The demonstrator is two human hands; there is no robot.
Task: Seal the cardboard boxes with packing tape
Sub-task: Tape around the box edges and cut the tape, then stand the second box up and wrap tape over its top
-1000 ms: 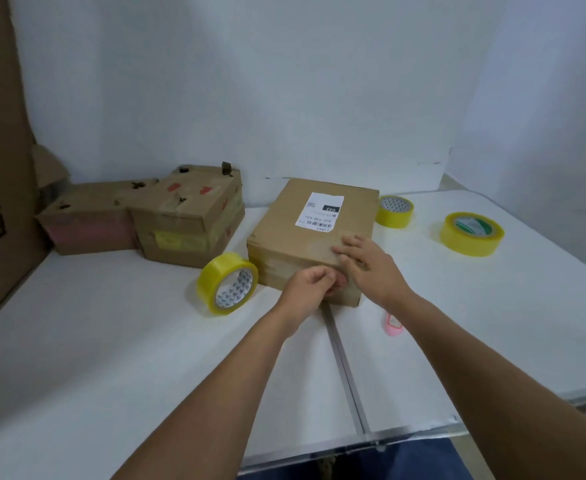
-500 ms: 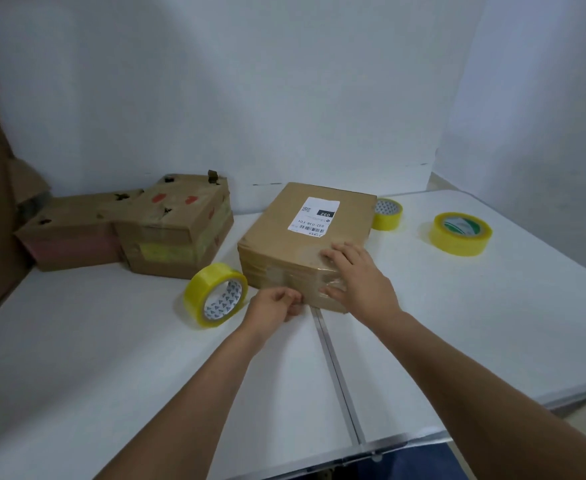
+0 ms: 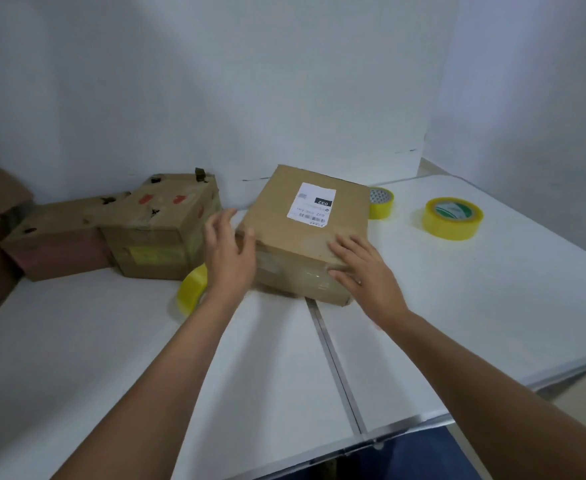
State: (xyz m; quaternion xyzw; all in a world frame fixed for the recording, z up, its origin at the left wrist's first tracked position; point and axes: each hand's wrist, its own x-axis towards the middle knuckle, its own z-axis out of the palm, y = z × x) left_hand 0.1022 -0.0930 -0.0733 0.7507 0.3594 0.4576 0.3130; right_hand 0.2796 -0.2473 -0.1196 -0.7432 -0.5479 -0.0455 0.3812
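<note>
A brown cardboard box (image 3: 295, 233) with a white shipping label lies flat in the middle of the white table, clear tape over its near side. My right hand (image 3: 364, 271) rests on its near right corner, fingers spread on top and thumb along the side. At the box's left near corner my left hand (image 3: 227, 251) is open with spread fingers, its thumb on the top edge. A yellow tape roll (image 3: 192, 293) stands on edge behind my left wrist, partly hidden.
Two worn cardboard boxes (image 3: 160, 233) (image 3: 56, 240) sit at the back left. Two more yellow tape rolls lie at the back right, a small one (image 3: 381, 202) and a bigger one (image 3: 452, 218). A metal seam (image 3: 333, 358) splits the table.
My left hand let go at the box's front side, opened, and moved up and left to the box's left corner. My right hand stayed on the near right corner.
</note>
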